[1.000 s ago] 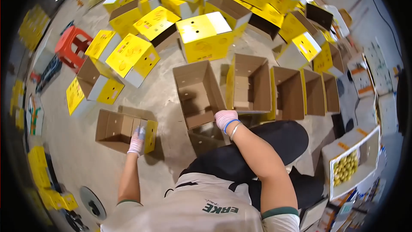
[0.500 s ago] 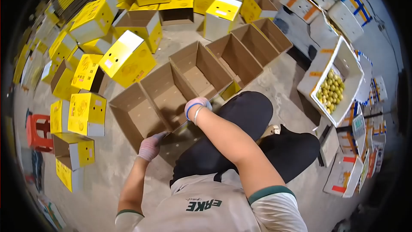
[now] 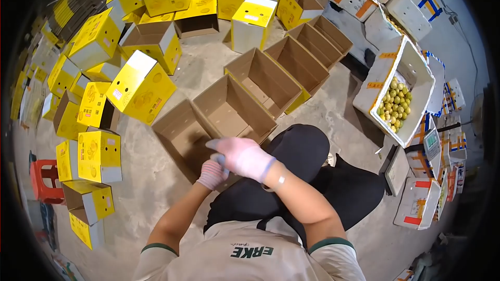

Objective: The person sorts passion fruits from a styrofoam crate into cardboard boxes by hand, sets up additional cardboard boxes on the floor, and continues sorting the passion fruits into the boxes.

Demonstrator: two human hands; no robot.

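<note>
My left hand (image 3: 212,174), in a striped pink glove with grey fingertips, is at the near edge of the closest open cardboard box (image 3: 179,127). Its fingers are curled, and what they hold, if anything, is hidden. My right hand (image 3: 245,157), in a pink glove, crosses just above it with fingers apart and pointing left; the two hands' fingertips overlap or touch. Beyond this box a second open box (image 3: 234,105) and several more stand in a slanting row, brown inside and showing no contents.
Yellow and white cartons (image 3: 141,86) are piled to the left and back. At right a white foam box (image 3: 370,99) holds greenish-yellow round fruit (image 3: 398,105). A red stool (image 3: 46,179) stands far left. A flat scale-like platform (image 3: 398,170) lies near my right knee.
Both hands have left their places on the box edges and come together over the closest box. The near boxes sit farther right, with wider gaps along the row; the whole view has shifted slightly.
</note>
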